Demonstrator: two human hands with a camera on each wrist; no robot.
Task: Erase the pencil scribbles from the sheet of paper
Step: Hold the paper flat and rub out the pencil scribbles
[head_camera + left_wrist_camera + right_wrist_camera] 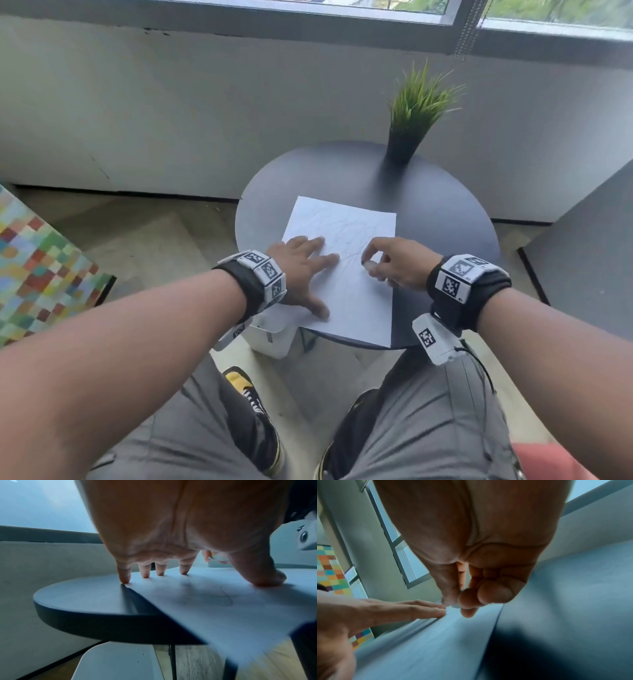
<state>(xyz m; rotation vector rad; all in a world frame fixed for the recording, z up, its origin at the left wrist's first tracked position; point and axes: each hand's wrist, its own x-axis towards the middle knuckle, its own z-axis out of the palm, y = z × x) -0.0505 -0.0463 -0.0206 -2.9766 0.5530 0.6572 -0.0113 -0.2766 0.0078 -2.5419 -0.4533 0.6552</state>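
A white sheet of paper (356, 298) lies on a round dark table (428, 205), its near corner hanging over the edge. Faint pencil scribbles (342, 233) cover its far half. My left hand (301, 270) lies flat on the sheet's left side, fingers spread and pressing down (171, 547). My right hand (394, 263) hovers at the sheet's right edge and pinches a small pale eraser (370, 265) between thumb and fingertips (471, 599). The eraser (454, 606) sits close to the paper (436, 642), just beside my left fingertips (436, 609). Whether it touches the sheet is unclear.
A potted grass plant (411, 113) stands at the table's far edge. A white object (270, 339) sits under the table's near left side. A colourful checkered surface (41, 267) is at the left and a dark cabinet (589, 257) at the right. My knees are below the table.
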